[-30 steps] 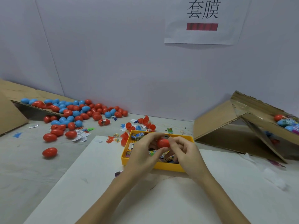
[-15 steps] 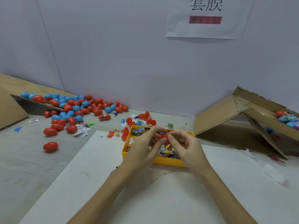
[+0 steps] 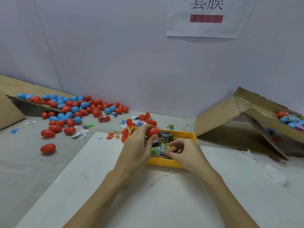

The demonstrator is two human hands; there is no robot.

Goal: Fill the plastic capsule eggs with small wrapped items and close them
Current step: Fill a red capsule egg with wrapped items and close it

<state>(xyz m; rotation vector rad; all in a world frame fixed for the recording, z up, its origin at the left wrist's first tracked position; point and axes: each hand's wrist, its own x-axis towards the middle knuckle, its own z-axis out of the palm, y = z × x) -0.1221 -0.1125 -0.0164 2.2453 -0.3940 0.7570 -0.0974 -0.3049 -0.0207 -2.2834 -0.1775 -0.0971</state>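
My left hand [image 3: 137,145] grips a red capsule egg [image 3: 153,131] over the back left of the yellow tray [image 3: 164,162]. The tray holds several small wrapped items [image 3: 160,151] in mixed colours. My right hand [image 3: 185,151] reaches down into the tray among the wrapped items with curled fingers; whether it pinches one is hidden by the fingers. Open red egg halves [image 3: 147,119] lie just behind the tray.
A pile of red and blue eggs [image 3: 74,107] spills from a cardboard flap [image 3: 9,89] at the far left; one red egg [image 3: 48,148] lies alone nearer me. A tilted cardboard box [image 3: 246,119] with eggs [image 3: 289,119] stands right. White sheet [image 3: 148,195] covers the table front.
My right hand let go of the red egg and dropped into the tray. My left hand kept the egg and shifted slightly left and back.
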